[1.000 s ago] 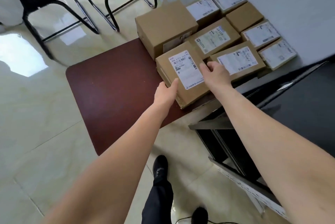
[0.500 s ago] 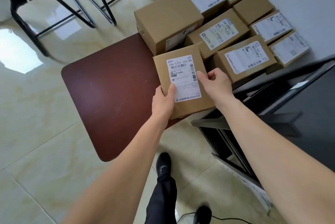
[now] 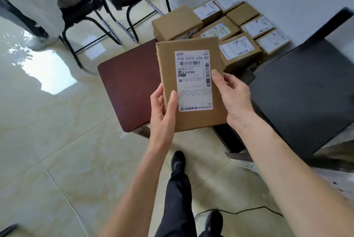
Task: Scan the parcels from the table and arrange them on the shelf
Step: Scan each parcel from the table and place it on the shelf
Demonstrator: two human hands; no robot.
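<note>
The labelled parcel (image 3: 191, 85) is now lifted off the desk (image 3: 130, 87) and sitting closer to the camera than before. The left hand (image 3: 162, 108) and right hand (image 3: 231, 93) are gripping its side edges, label facing up, while the other parcels (image 3: 226, 33) are lying on the desk's far end.

I hold a flat brown parcel (image 3: 191, 85) up in the air, its white label facing me. More brown parcels (image 3: 226, 31) sit packed together on the dark red table (image 3: 130, 83) by the wall.
</note>
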